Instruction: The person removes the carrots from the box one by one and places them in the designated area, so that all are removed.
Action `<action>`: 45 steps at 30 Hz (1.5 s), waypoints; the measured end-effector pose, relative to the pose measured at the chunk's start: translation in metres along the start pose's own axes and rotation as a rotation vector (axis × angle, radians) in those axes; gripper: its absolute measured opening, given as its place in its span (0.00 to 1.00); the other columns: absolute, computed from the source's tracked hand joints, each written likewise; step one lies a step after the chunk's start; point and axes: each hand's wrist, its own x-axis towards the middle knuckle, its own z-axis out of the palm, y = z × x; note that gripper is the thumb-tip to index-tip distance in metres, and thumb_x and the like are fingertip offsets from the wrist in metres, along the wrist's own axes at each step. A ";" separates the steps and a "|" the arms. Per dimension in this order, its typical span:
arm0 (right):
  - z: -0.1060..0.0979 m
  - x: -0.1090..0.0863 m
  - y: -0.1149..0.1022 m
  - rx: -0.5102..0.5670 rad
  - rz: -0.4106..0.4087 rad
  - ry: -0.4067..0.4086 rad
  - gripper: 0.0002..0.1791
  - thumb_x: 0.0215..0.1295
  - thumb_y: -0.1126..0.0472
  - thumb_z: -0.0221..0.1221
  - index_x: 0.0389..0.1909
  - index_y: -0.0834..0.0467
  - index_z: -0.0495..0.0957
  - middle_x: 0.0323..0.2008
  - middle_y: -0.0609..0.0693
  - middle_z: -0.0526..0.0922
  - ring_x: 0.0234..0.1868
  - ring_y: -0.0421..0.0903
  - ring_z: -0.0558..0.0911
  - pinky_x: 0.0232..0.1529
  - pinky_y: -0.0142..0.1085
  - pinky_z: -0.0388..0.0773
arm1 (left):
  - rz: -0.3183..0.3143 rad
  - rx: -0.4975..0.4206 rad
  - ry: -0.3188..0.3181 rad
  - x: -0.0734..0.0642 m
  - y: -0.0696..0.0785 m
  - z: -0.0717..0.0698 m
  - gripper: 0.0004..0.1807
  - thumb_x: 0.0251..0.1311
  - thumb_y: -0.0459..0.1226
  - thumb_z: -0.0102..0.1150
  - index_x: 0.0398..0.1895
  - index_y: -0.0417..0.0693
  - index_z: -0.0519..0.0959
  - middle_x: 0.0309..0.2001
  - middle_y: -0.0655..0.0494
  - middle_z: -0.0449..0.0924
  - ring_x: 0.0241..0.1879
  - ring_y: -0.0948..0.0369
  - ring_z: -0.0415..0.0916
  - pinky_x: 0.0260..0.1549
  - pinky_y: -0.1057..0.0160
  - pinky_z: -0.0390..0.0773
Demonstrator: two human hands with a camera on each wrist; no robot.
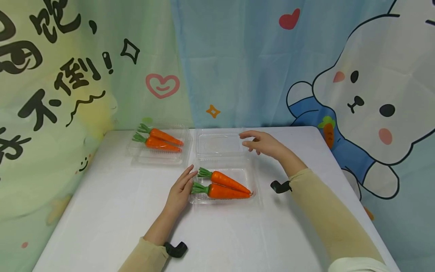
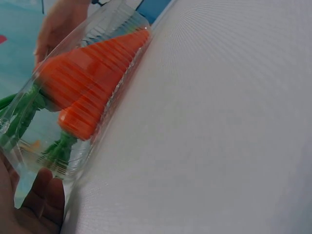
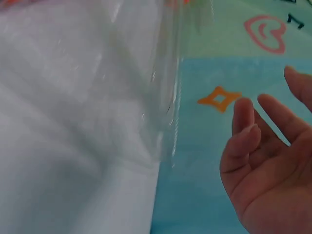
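Two orange toy-like carrots (image 1: 229,191) with green tops lie side by side in a clear plastic clamshell box (image 1: 224,201). The box's clear lid (image 1: 220,145) is folded back, away from the person. My left hand (image 1: 180,192) rests against the left side of the box, fingers fairly straight; in the left wrist view the thumb and fingers (image 2: 46,195) are at the box's end. My right hand (image 1: 263,144) hovers by the right edge of the lid, fingers loosely bent and holding nothing. In the right wrist view the palm (image 3: 278,185) faces the clear plastic.
A second clear box (image 1: 163,160) holding two carrots (image 1: 163,144) sits at the back left of the white table (image 1: 221,238). A printed curtain (image 1: 231,68) hangs behind the table's far edge. Black wrist mounts (image 1: 176,250) are on both wrists.
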 end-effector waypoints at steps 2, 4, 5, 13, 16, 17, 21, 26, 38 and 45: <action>0.008 -0.001 -0.010 -0.014 -0.046 -0.084 0.25 0.70 0.44 0.57 0.65 0.42 0.72 0.65 0.48 0.75 0.44 0.56 0.80 0.35 0.37 0.76 | 0.002 0.001 -0.001 0.000 -0.001 0.000 0.19 0.75 0.38 0.47 0.64 0.60 0.76 0.73 0.70 0.63 0.75 0.64 0.56 0.74 0.55 0.55; 0.018 -0.001 -0.019 -0.032 -0.081 -0.174 0.24 0.69 0.44 0.58 0.64 0.40 0.72 0.63 0.46 0.76 0.42 0.55 0.81 0.32 0.37 0.76 | 0.001 0.001 -0.002 0.000 -0.001 -0.001 0.19 0.75 0.38 0.47 0.64 0.61 0.76 0.73 0.71 0.62 0.75 0.64 0.56 0.74 0.55 0.55; 0.024 -0.001 -0.022 -0.040 -0.095 -0.224 0.23 0.69 0.44 0.58 0.64 0.39 0.72 0.63 0.46 0.76 0.41 0.56 0.81 0.32 0.37 0.76 | -0.001 0.001 0.000 0.000 -0.001 -0.001 0.19 0.75 0.38 0.47 0.64 0.61 0.76 0.73 0.71 0.63 0.75 0.64 0.56 0.74 0.55 0.55; 0.060 0.003 -0.043 -0.070 -0.130 -0.518 0.24 0.69 0.49 0.60 0.65 0.40 0.73 0.65 0.46 0.75 0.40 0.70 0.77 0.29 0.40 0.74 | -0.001 0.001 0.002 0.000 -0.001 -0.001 0.19 0.75 0.39 0.47 0.64 0.62 0.76 0.73 0.70 0.63 0.75 0.63 0.56 0.74 0.53 0.55; 0.068 0.006 -0.045 -0.105 -0.131 -0.566 0.27 0.67 0.48 0.61 0.67 0.43 0.72 0.63 0.44 0.76 0.34 0.67 0.75 0.28 0.42 0.74 | -0.002 0.000 0.004 0.000 -0.001 -0.001 0.19 0.75 0.39 0.47 0.64 0.63 0.76 0.73 0.72 0.63 0.75 0.64 0.56 0.74 0.54 0.55; 0.071 0.007 -0.045 -0.113 -0.127 -0.579 0.28 0.66 0.48 0.62 0.67 0.43 0.72 0.62 0.43 0.77 0.32 0.65 0.75 0.28 0.42 0.74 | -0.003 -0.003 0.005 0.000 -0.002 -0.001 0.19 0.75 0.39 0.47 0.64 0.63 0.76 0.73 0.72 0.63 0.75 0.64 0.56 0.74 0.55 0.55; 0.080 0.011 -0.042 -0.142 -0.112 -0.607 0.29 0.64 0.46 0.63 0.67 0.43 0.72 0.57 0.41 0.79 0.29 0.53 0.76 0.28 0.42 0.73 | 0.015 -0.017 0.012 0.000 -0.002 -0.001 0.19 0.75 0.38 0.48 0.64 0.61 0.77 0.73 0.69 0.64 0.75 0.63 0.57 0.74 0.54 0.55; 0.088 0.015 -0.039 -0.150 -0.122 -0.655 0.30 0.62 0.45 0.65 0.66 0.44 0.73 0.53 0.39 0.80 0.25 0.47 0.76 0.27 0.36 0.72 | 0.056 -0.028 0.032 0.000 -0.001 0.001 0.18 0.74 0.36 0.49 0.63 0.55 0.78 0.73 0.61 0.66 0.75 0.57 0.58 0.73 0.50 0.55; 0.097 0.015 -0.037 -0.198 -0.088 -0.710 0.28 0.61 0.45 0.66 0.63 0.39 0.75 0.52 0.38 0.81 0.27 0.45 0.75 0.32 0.35 0.75 | 0.048 -0.033 0.027 -0.009 0.039 -0.005 0.18 0.73 0.30 0.47 0.62 0.38 0.76 0.72 0.46 0.65 0.74 0.50 0.58 0.72 0.48 0.55; 0.099 0.017 -0.035 -0.240 -0.092 -0.706 0.24 0.60 0.46 0.67 0.59 0.35 0.77 0.49 0.37 0.81 0.29 0.44 0.75 0.30 0.34 0.74 | 0.059 -0.032 0.021 -0.008 0.039 -0.006 0.18 0.72 0.29 0.48 0.62 0.38 0.77 0.72 0.45 0.66 0.74 0.49 0.59 0.71 0.48 0.56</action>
